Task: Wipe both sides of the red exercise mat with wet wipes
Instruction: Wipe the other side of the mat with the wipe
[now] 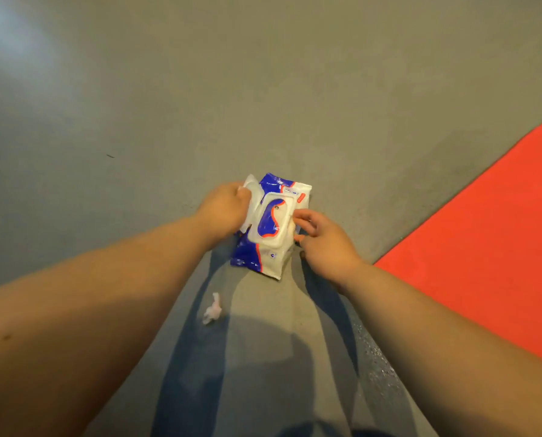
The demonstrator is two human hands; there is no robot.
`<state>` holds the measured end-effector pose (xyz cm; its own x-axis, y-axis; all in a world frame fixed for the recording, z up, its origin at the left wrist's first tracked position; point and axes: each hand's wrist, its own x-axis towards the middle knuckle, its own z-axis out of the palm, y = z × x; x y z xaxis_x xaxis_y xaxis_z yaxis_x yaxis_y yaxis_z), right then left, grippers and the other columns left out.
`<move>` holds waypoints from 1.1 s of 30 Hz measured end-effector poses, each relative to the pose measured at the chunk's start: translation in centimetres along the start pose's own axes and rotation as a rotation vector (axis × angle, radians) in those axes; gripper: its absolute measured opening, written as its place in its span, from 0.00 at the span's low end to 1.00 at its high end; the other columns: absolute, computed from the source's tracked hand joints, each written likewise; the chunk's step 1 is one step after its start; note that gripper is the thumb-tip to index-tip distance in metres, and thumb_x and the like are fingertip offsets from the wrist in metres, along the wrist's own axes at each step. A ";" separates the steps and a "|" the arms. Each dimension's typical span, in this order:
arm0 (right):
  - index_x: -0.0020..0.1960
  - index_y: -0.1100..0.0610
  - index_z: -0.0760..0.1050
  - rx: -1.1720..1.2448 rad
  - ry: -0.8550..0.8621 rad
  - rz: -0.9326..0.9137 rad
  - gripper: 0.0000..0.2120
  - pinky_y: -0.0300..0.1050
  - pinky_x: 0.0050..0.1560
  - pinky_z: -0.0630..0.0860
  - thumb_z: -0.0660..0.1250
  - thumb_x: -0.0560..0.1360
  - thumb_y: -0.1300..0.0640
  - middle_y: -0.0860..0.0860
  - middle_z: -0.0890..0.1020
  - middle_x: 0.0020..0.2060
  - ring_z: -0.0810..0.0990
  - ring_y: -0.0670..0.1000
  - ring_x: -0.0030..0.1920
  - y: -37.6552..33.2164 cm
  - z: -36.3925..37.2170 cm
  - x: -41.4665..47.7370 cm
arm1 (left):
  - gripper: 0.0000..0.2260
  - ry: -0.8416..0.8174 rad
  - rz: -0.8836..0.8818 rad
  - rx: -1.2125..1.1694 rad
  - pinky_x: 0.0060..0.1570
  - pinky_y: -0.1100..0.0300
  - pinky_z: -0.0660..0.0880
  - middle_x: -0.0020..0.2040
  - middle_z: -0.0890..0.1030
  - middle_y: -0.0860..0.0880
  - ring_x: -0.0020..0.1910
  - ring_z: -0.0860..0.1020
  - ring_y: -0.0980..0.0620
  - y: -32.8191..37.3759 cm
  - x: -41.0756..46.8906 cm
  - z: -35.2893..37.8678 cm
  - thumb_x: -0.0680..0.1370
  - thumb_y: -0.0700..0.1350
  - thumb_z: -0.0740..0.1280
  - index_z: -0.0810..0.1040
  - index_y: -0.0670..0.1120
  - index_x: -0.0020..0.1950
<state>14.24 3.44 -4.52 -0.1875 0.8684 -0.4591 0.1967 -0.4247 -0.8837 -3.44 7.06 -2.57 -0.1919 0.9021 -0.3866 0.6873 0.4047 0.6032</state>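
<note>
Wipes pack (pixel 271 228): on floor, between both sets of fingers. Left hand (pixel 224 208): fingers curled on lid (pixel 251 191), holding it back, likely to expose the opening. Right hand (pixel 323 241): fingertips pinch the near edge, steadying. Red mat (pixel 484 247): flat, beyond right fingers.

Glossy plastic wipes pack (pixel 271 225), matt red mat (pixel 490 247), smooth grey floor (pixel 200 89)

Head-worn view, steeply downward, close.
</note>
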 end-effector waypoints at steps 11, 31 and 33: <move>0.70 0.50 0.68 -0.432 0.133 -0.172 0.24 0.45 0.57 0.74 0.65 0.74 0.61 0.48 0.74 0.62 0.77 0.48 0.53 1.0 0.6 0.8 | 0.25 -0.115 0.482 0.601 0.68 0.53 0.64 0.75 0.63 0.53 0.72 0.62 0.50 -1.9 -1.9 1.6 0.80 0.47 0.61 0.60 0.51 0.77; 0.75 0.47 0.60 -0.710 0.031 -0.266 0.26 0.48 0.62 0.70 0.59 0.78 0.58 0.51 0.69 0.67 0.72 0.54 0.62 1.8 0.2 0.9 | 0.05 -0.106 0.268 0.294 0.43 0.55 0.74 0.50 0.80 0.50 0.45 0.76 0.52 0.0 -3.7 0.9 0.80 0.49 0.61 0.74 0.49 0.48; 0.74 0.48 0.61 -0.742 0.029 -0.272 0.26 0.47 0.62 0.69 0.59 0.78 0.58 0.51 0.70 0.66 0.71 0.56 0.62 1.7 0.1 1.2 | 0.05 -0.096 0.245 0.214 0.41 0.54 0.76 0.45 0.82 0.52 0.44 0.78 0.53 -0.5 -4.6 0.4 0.78 0.49 0.65 0.73 0.53 0.43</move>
<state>14.29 3.75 -6.63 -0.2978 0.9279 -0.2242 0.7403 0.0762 -0.6679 -2.58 2.68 -1.38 0.0570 0.9462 -0.3185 0.8382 0.1279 0.5302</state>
